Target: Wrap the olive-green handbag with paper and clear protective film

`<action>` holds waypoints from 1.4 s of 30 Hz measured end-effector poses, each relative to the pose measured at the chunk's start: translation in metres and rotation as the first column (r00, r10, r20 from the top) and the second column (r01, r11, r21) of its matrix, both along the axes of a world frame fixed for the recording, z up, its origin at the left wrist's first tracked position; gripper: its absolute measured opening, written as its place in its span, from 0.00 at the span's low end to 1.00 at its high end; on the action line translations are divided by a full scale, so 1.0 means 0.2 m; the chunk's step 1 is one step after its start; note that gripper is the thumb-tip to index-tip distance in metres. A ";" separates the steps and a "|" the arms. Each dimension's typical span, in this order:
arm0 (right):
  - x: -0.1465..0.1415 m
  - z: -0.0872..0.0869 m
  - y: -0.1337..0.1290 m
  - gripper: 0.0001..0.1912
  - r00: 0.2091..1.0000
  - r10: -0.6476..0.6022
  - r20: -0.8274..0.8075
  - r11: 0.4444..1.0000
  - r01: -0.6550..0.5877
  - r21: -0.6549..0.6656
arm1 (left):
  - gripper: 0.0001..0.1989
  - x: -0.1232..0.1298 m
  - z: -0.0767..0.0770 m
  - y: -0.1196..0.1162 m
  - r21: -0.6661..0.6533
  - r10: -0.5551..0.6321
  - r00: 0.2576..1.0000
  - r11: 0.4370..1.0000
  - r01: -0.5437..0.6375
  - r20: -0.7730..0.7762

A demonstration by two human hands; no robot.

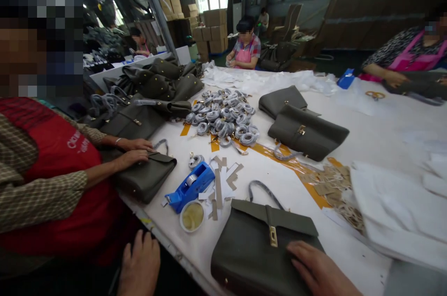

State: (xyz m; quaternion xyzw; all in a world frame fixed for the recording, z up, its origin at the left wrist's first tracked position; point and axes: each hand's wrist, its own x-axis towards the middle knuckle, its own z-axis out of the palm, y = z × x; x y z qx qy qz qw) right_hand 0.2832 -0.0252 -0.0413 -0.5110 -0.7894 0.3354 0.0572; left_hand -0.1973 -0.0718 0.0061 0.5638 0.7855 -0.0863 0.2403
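Observation:
A dark olive handbag (258,245) lies in front of me on the white table, its flap down over a gold clasp (273,236) and its wrapped handle (265,191) pointing away. My right hand (316,265) rests on the bag's front, right of the clasp, with fingers laid along the leather. Off the table's near edge hangs my left hand (138,261), fingers loosely extended and nothing visible in them. Between the bag and the neighbour stand a blue tape dispenser (192,186) and a small tub of yellowish stuff (192,217).
At left, a co-worker in a red apron (63,184) has both hands on another handbag (146,177). Coiled wrapped straps (223,114) are heaped mid-table. Two more handbags (307,131) lie beyond, with tags (335,184) and white sheets (391,207) at right. Other workers sit across.

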 end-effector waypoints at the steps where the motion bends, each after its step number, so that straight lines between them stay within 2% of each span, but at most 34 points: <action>1: -0.01 0.00 0.01 0.19 0.999 0.043 -0.005 0.998 -0.043 -0.042 | 0.21 0.02 -0.05 -0.01 0.060 -0.050 0.998 0.997 0.053 -0.039; 4: -0.07 0.01 0.10 0.24 0.996 0.087 -0.031 0.994 -0.089 -0.056 | 0.18 0.22 -0.14 0.06 0.287 -0.208 0.970 0.943 0.166 0.123; 6: -0.09 0.01 0.21 0.30 0.999 0.012 -0.038 0.999 -0.013 -0.032 | 0.17 0.41 -0.12 0.16 0.475 -0.375 0.906 0.844 0.248 0.194; 7: -0.10 0.01 0.27 0.32 0.999 -0.032 -0.037 0.999 0.031 -0.022 | 0.17 0.51 -0.10 0.21 0.525 -0.443 0.870 0.804 0.279 0.215; 8: -0.10 0.00 0.34 0.33 0.998 -0.060 -0.033 0.998 0.059 -0.017 | 0.16 0.59 -0.07 0.27 0.538 -0.499 0.834 0.782 0.316 0.235; 11: -0.09 -0.04 0.52 0.33 0.999 -0.052 0.016 0.998 0.052 -0.023 | 0.16 0.81 -0.02 0.42 0.447 -0.577 0.764 0.787 0.426 0.288; 15: -0.09 -0.10 0.62 0.32 0.992 -0.029 0.126 0.999 0.034 -0.036 | 0.27 0.98 -0.10 0.59 0.286 -0.575 0.777 0.813 0.507 0.257; 18: -0.08 -0.13 0.60 0.28 0.994 -0.035 0.102 0.999 0.031 0.037 | 0.32 1.04 -0.15 0.66 0.186 -0.526 0.816 0.850 0.493 0.238; 20: -0.06 -0.12 0.57 0.22 0.999 -0.051 -0.006 0.981 0.051 0.187 | 0.30 1.04 -0.17 0.68 0.182 -0.516 0.816 0.856 0.483 0.260; 23: -0.03 -0.08 0.52 0.17 0.980 -0.135 -0.143 0.882 0.185 0.434 | 0.27 1.02 -0.17 0.68 0.202 -0.519 0.790 0.855 0.477 0.327; 25: -0.02 -0.04 0.51 0.16 0.967 -0.177 -0.183 0.834 0.246 0.494 | 0.23 1.01 -0.16 0.67 0.196 -0.508 0.788 0.861 0.469 0.348; 27: -0.04 0.01 0.52 0.14 0.970 -0.136 -0.200 0.876 0.212 0.434 | 0.16 1.02 -0.15 0.67 0.215 -0.541 0.758 0.841 0.497 0.363; 30: -0.08 0.05 0.55 0.14 0.986 -0.039 -0.159 0.972 0.075 0.224 | 0.11 1.02 -0.11 0.66 0.311 -0.677 0.622 0.734 0.603 0.393; 32: -0.10 0.05 0.57 0.16 0.997 -0.002 -0.079 0.993 0.011 0.115 | 0.12 1.02 -0.07 0.67 0.388 -0.743 0.543 0.669 0.634 0.392; 33: -0.10 0.04 0.57 0.17 0.999 0.018 -0.037 0.997 -0.015 0.080 | 0.12 1.01 -0.04 0.68 0.422 -0.751 0.533 0.660 0.622 0.390; 35: -0.10 0.02 0.56 0.21 0.997 0.074 0.032 0.997 -0.075 0.035 | 0.12 1.01 0.00 0.74 0.458 -0.706 0.594 0.705 0.541 0.385; 38: -0.10 -0.05 0.50 0.30 0.982 0.163 0.099 0.985 -0.168 0.048 | 0.13 1.05 0.00 0.89 0.373 -0.523 0.798 0.834 0.407 0.300; 40: -0.10 -0.12 0.45 0.35 0.968 0.219 0.120 0.965 -0.233 0.116 | 0.13 1.10 -0.04 1.01 0.234 -0.435 0.883 0.889 0.392 0.174; 42: -0.09 -0.20 0.42 0.31 0.963 0.234 0.134 0.939 -0.260 0.226 | 0.16 1.17 -0.13 1.09 0.083 -0.412 0.908 0.910 0.406 0.072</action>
